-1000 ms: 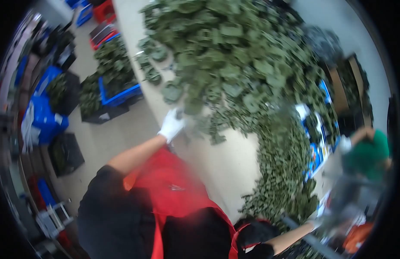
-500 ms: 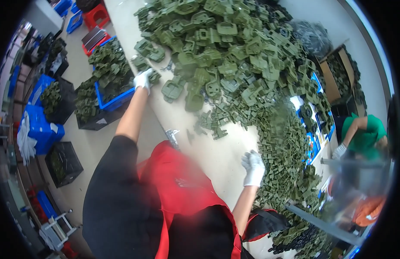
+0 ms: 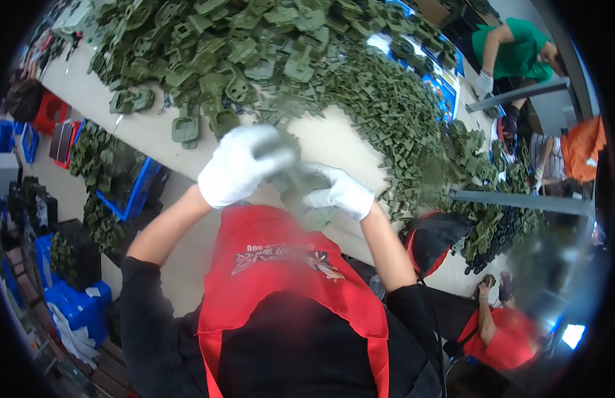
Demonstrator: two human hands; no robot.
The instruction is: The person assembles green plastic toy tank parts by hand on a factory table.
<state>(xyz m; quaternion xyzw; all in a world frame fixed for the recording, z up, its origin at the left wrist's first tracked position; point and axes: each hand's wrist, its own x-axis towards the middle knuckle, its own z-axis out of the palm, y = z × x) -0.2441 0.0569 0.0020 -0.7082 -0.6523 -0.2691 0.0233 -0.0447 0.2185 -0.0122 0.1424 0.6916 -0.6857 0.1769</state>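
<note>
Both my hands wear white gloves and meet close in front of my red apron. My left hand (image 3: 238, 166) and my right hand (image 3: 339, 192) together grip a green plastic part (image 3: 295, 188), blurred by motion. A big heap of similar green plastic parts (image 3: 241, 46) covers the white table (image 3: 145, 132) just beyond my hands. A flatter spread of smaller green pieces (image 3: 400, 119) lies to the right.
A blue crate (image 3: 132, 196) with green parts stands on the floor at left, with more blue and red bins (image 3: 42, 119) behind. A person in green (image 3: 513, 50) works at the far right; another in red (image 3: 503, 331) crouches lower right. A black-and-red bag (image 3: 433, 239) sits beside me.
My left hand came back from the heap at the far left, my right hand rose from the table edge, and both now meet on a green part near my chest.
</note>
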